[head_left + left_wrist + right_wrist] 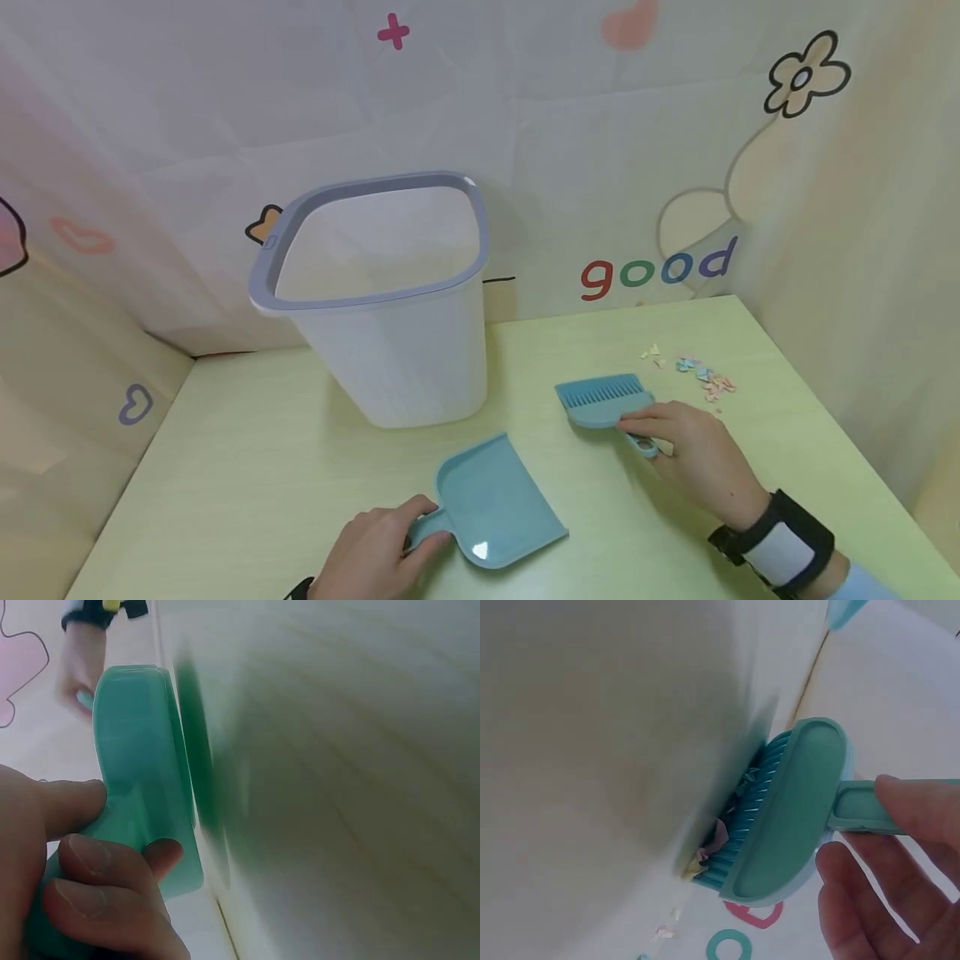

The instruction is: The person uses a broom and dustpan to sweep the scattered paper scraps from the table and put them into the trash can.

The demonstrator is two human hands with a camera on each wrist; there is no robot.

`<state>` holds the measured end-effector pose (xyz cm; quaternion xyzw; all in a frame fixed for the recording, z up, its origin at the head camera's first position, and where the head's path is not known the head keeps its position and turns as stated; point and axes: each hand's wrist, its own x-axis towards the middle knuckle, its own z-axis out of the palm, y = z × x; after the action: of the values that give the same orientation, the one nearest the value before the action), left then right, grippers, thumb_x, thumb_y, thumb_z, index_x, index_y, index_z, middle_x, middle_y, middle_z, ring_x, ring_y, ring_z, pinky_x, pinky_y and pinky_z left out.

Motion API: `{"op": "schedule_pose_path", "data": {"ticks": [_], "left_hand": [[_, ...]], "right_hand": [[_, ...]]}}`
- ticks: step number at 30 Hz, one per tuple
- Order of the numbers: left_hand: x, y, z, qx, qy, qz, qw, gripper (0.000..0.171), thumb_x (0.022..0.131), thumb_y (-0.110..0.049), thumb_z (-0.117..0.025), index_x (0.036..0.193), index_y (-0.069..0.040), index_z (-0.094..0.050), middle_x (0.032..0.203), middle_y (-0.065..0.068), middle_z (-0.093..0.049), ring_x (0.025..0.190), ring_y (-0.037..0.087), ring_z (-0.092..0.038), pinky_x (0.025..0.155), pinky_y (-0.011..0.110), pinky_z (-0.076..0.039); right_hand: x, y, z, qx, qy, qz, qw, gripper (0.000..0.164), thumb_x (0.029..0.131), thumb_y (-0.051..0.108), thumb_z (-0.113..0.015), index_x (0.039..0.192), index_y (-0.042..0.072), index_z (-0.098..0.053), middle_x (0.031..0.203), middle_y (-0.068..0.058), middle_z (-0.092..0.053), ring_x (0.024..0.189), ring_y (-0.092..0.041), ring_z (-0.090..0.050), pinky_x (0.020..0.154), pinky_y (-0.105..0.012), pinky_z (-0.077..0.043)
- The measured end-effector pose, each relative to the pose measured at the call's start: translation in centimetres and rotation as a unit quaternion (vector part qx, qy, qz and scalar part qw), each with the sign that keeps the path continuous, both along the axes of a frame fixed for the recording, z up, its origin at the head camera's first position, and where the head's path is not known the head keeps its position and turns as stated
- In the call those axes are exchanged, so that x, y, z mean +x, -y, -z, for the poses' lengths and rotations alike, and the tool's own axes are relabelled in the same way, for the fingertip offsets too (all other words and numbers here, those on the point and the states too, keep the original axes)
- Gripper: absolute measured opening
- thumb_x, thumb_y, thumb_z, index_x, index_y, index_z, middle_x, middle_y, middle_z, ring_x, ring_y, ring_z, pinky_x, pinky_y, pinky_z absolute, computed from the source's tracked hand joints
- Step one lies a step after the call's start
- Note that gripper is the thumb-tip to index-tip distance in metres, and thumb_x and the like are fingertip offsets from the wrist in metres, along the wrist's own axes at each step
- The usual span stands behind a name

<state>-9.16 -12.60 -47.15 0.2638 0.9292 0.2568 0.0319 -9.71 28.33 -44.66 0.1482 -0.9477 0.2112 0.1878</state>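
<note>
My left hand (371, 546) grips a teal dustpan (498, 500) by its short handle, low over the table, with its wide edge facing right. In the left wrist view, fingers and thumb wrap the handle just behind the dustpan's pan (139, 750). My right hand (697, 454) holds a matching hand brush (603, 412) by its handle, bristles pointing away toward the back. Close up, the brush (795, 817) has a few paper scraps (715, 838) along its bristles. A scatter of small coloured paper scraps (708, 379) lies beyond the right hand.
A tall white bin (420, 358) with a grey-blue rim stands behind the dustpan, its mouth facing up. The pale yellow-green table (247, 467) ends at a printed cloth (555, 167) along the back, and more cloth hangs at both sides.
</note>
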Motion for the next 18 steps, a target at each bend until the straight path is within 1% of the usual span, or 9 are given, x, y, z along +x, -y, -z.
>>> {"op": "schedule_pose_path", "data": {"ticks": [2, 4, 7, 9, 11, 12, 14, 16, 18], "left_hand": [[-0.1, -0.1, 0.0, 0.0, -0.002, 0.001, 1.0, 0.03, 0.098, -0.052, -0.066, 0.11, -0.025, -0.071, 0.064, -0.021, -0.052, 0.059, -0.004, -0.045, 0.058, 0.021, -0.039], [-0.2, -0.2, 0.0, -0.004, -0.005, 0.001, 1.0, 0.031, 0.098, -0.052, -0.066, 0.111, -0.023, -0.071, 0.066, -0.02, -0.056, 0.06, -0.004, -0.046, 0.059, 0.022, -0.04], [-0.3, -0.5, 0.1, -0.01, -0.016, 0.002, 0.9998, 0.032, 0.098, -0.05, -0.066, 0.111, -0.022, -0.071, 0.065, -0.019, -0.055, 0.059, -0.003, -0.045, 0.057, 0.021, -0.039], [-0.5, -0.9, 0.1, -0.017, -0.021, 0.002, 0.9996, 0.032, 0.099, -0.05, -0.066, 0.111, -0.021, -0.07, 0.062, -0.019, -0.049, 0.058, -0.003, -0.043, 0.056, 0.021, -0.037], [-0.7, -1.2, 0.2, -0.022, -0.026, 0.005, 0.9994, 0.032, 0.099, -0.051, -0.065, 0.11, -0.021, -0.07, 0.061, -0.019, -0.044, 0.056, -0.002, -0.041, 0.053, 0.02, -0.034], [-0.7, -1.4, 0.2, -0.026, -0.029, 0.006, 0.9992, 0.032, 0.099, -0.051, -0.065, 0.11, -0.022, -0.07, 0.06, -0.019, -0.043, 0.056, -0.002, -0.041, 0.053, 0.021, -0.033], [-0.9, -1.9, 0.2, -0.034, -0.032, 0.009, 0.9989, 0.032, 0.099, -0.052, -0.064, 0.11, -0.022, -0.069, 0.061, -0.018, -0.043, 0.056, -0.001, -0.04, 0.051, 0.021, -0.032], [-1.1, -2.5, 0.2, -0.038, -0.032, 0.013, 0.9987, 0.032, 0.1, -0.051, -0.064, 0.11, -0.022, -0.068, 0.061, -0.017, -0.042, 0.055, -0.001, -0.04, 0.05, 0.021, -0.03], [-1.3, -3.1, 0.2, -0.042, -0.037, 0.016, 0.9983, 0.03, 0.1, -0.05, -0.064, 0.108, -0.021, -0.068, 0.059, -0.015, -0.04, 0.054, -0.001, -0.038, 0.049, 0.021, -0.029]], "right_hand": [[1.5, 0.2, 0.1, 0.006, -0.019, -0.004, 1.0, 0.054, 0.065, -0.014, -0.086, 0.106, 0.02, -0.083, 0.106, 0.007, -0.078, 0.098, -0.018, -0.073, 0.081, -0.043, -0.061], [2.7, 0.3, 0.0, 0.006, -0.043, -0.01, 0.999, 0.057, 0.061, -0.014, -0.087, 0.105, 0.022, -0.083, 0.104, 0.012, -0.077, 0.095, -0.014, -0.072, 0.081, -0.03, -0.059], [3.3, -0.1, -0.8, -0.008, -0.096, -0.031, 0.995, 0.058, 0.059, -0.011, -0.088, 0.105, 0.022, -0.083, 0.101, 0.011, -0.077, 0.091, -0.012, -0.072, 0.085, -0.014, -0.053], [3.0, -0.5, -1.8, -0.032, -0.128, -0.038, 0.991, 0.056, 0.061, -0.01, -0.089, 0.107, 0.021, -0.082, 0.099, 0.008, -0.078, 0.091, -0.007, -0.071, 0.089, -0.005, -0.045], [2.2, -0.9, -2.9, -0.061, -0.159, -0.037, 0.985, 0.051, 0.065, -0.008, -0.089, 0.108, 0.018, -0.082, 0.098, 0.003, -0.08, 0.095, 0.002, -0.07, 0.092, -0.004, -0.045], [1.8, -1.1, -3.5, -0.074, -0.17, -0.031, 0.982, 0.049, 0.067, -0.008, -0.089, 0.109, 0.016, -0.082, 0.098, 0.0, -0.08, 0.097, 0.007, -0.068, 0.091, -0.004, -0.045], [0.9, -1.3, -4.6, -0.096, -0.19, -0.008, 0.977, 0.045, 0.069, -0.009, -0.089, 0.108, 0.012, -0.082, 0.095, -0.004, -0.081, 0.09, 0.013, -0.065, 0.083, -0.002, -0.045], [0.2, -1.6, -5.5, -0.1, -0.214, 0.024, 0.971, 0.039, 0.07, -0.007, -0.088, 0.106, 0.007, -0.082, 0.09, -0.009, -0.08, 0.079, 0.009, -0.067, 0.072, -0.003, -0.046], [-0.4, -1.8, -6.2, -0.087, -0.229, 0.062, 0.967, 0.029, 0.075, -0.004, -0.085, 0.103, 0.002, -0.081, 0.085, -0.013, -0.08, 0.064, -0.004, -0.07, 0.061, -0.005, -0.043]]}}
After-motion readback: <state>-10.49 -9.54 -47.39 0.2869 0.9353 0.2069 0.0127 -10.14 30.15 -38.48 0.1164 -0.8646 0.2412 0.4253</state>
